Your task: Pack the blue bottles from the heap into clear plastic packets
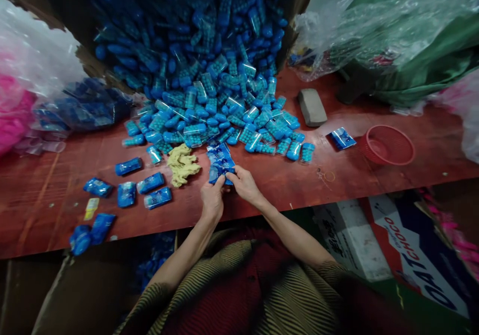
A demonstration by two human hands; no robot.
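Observation:
Both my hands meet near the table's front edge on a blue printed wrapper point(220, 158). My left hand point(213, 195) pinches its lower left corner, and my right hand point(245, 185) grips its lower right side with thumb and fingers. Whether a container is inside the wrapper, I cannot tell. A crumpled pale yellow lump point(182, 164), like putty or dough, lies just left of the wrapper. Beyond my hands spreads a big heap of clear containers with blue caps point(209, 105), filled with small turquoise balls. Several blue wrapped packs point(127, 194) lie to the left.
On the red table point(337, 175) to the right are a grey block point(312, 107), a stack of blue wrappers point(341, 138) and a red plastic basket point(388, 144). Clear plastic bags point(374, 31) bulge at the back right. Cartons point(407, 255) stand below the table's edge.

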